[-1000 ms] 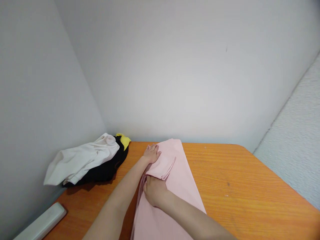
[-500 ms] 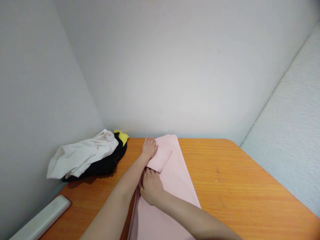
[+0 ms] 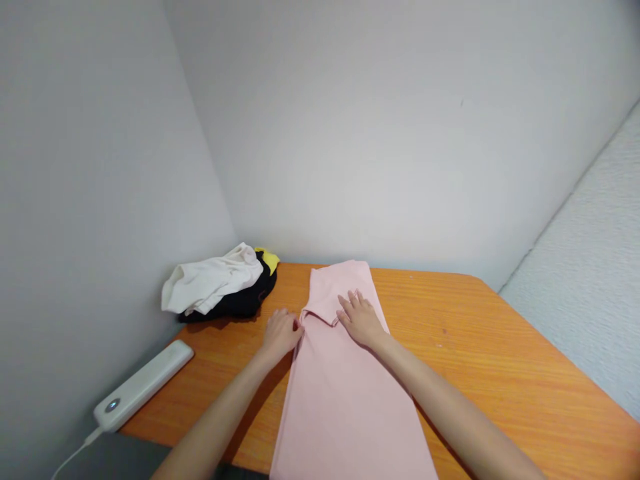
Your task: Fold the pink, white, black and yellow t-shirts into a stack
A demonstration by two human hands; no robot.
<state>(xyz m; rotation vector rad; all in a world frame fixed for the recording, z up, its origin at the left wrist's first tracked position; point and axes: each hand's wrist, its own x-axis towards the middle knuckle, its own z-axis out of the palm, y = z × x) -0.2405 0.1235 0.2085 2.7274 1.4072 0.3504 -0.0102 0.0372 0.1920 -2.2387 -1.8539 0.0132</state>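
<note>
A pink shirt (image 3: 345, 407) lies folded into a long strip on the table, running from its far edge toward me. Near the far end, its hemmed sleeve (image 3: 325, 300) is folded over onto the strip. My left hand (image 3: 283, 333) is at the shirt's left edge, thumb and fingers closed on the cloth just below the sleeve. Flat over the sleeve's right corner lies my right hand (image 3: 361, 320), fingers spread and palm down.
Left of the shirt, a white garment (image 3: 215, 280) lies on a black one (image 3: 245, 303), with yellow cloth (image 3: 270, 260) behind. A white elongated device (image 3: 145, 383) with a cable sits at the left edge of the wooden table (image 3: 480, 353). Walls stand behind and left.
My left hand has come off the sleeve, back toward me to the shirt's left edge. My right hand has moved right and away from me, flattening onto the sleeve corner. The view has shifted.
</note>
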